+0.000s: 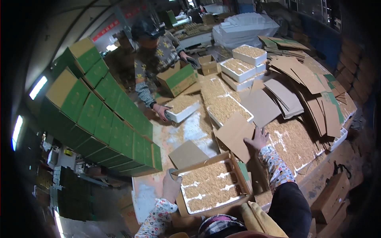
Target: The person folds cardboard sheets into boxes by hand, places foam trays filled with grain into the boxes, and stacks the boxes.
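In front of me sits an open cardboard box point(240, 175) with a white foam tray point(212, 186) inside, filled with tan, sawdust-like material. My left hand point(172, 187) grips the box's left wall near its far corner; a dark grey band shows at its fingers. My right hand point(258, 139) is at the right edge of a brown cardboard sheet point(235, 134), thumb on its face, the other fingers partly hidden. The sheet is tilted beyond the box, partly over another filled tray point(228, 111). A loose flat cardboard piece point(188, 154) lies behind the box.
Green-and-brown cartons point(115, 107) stand stacked at left. Across the table, a co-worker's hand point(162, 112) holds a filled foam tray point(183, 108) beside a green carton point(176, 80). Filled trays point(248, 53) are stacked at the back. Cardboard sheets point(295, 71) lie over trays at right.
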The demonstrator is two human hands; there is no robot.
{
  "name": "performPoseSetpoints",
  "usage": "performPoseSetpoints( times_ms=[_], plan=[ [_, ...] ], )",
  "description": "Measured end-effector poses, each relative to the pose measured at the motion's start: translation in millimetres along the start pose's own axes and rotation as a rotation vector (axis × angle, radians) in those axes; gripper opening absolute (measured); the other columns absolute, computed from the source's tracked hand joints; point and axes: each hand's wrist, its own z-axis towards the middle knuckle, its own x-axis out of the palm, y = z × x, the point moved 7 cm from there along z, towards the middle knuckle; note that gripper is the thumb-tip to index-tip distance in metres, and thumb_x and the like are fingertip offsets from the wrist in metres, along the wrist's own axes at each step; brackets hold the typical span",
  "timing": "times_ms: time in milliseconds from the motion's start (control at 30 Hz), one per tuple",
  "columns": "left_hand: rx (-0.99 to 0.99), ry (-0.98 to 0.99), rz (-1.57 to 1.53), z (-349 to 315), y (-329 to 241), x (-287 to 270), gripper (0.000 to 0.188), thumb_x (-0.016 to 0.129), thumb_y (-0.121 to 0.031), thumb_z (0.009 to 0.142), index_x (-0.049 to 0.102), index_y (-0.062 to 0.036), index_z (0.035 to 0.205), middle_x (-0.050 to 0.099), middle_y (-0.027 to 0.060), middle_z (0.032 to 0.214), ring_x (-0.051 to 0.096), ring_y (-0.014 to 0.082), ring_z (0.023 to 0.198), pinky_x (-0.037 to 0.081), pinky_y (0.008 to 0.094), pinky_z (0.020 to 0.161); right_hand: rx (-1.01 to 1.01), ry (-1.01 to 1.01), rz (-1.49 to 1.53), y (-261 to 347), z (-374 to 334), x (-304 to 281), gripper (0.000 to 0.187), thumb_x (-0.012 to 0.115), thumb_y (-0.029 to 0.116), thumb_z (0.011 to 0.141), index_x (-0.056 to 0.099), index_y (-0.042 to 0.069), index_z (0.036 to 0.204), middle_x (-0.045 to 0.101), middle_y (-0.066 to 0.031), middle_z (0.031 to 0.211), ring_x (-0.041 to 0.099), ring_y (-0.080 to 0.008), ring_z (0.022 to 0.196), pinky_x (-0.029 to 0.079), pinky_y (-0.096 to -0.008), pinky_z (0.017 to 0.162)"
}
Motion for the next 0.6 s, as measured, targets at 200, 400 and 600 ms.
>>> performPoseSetpoints(
  times_ms=[200, 400, 600],
  plan=[
    [0.009, 0.025, -0.082, -2.9, 6.0, 5.7, 0.042, 0.071, -0.019, 0.079, 0.054, 0.0011, 0.112, 0.066, 0.0167, 0.1, 0.063, 0.0278, 0.095, 0.048, 0.0354, 0.086, -0.392, -0.155, 0.141, 41.4, 23.2, -75.5, 0.028, 0.07, 0.028, 0.078, 0.065, 0.007, 0.096, 0.066, -0.0161, 0.09, 0.063, -0.034, 0.084, 0.05, -0.043, 0.075],
    [0.283, -0.464, -0.477, -10.4, -60.1, -68.3, 0.068, 0.064, -0.03, 0.087, 0.032, -0.0012, 0.139, 0.041, 0.0263, 0.132, 0.039, 0.0344, 0.123, 0.037, 0.0398, 0.101, -1.413, 0.177, -0.197, 223.2, -213.6, -127.5, 0.023, 0.055, 0.017, 0.081, 0.053, 0.012, 0.103, 0.056, -0.0088, 0.096, 0.057, -0.0255, 0.091, 0.049, -0.0346, 0.068],
    [0.554, 0.745, 1.01, -94.9, -36.1, 51.0, 0.088, 0.07, -0.045, 0.075, 0.027, -0.0134, 0.146, 0.026, 0.0333, 0.142, 0.034, 0.0502, 0.127, 0.032, 0.0585, 0.103, -0.905, 1.198, 0.092, 203.6, -256.0, -59.3, 0.054, 0.066, 0.038, 0.078, 0.055, 0.006, 0.121, 0.058, -0.0152, 0.119, 0.059, -0.0322, 0.104, 0.048, -0.0378, 0.089]
  ],
)
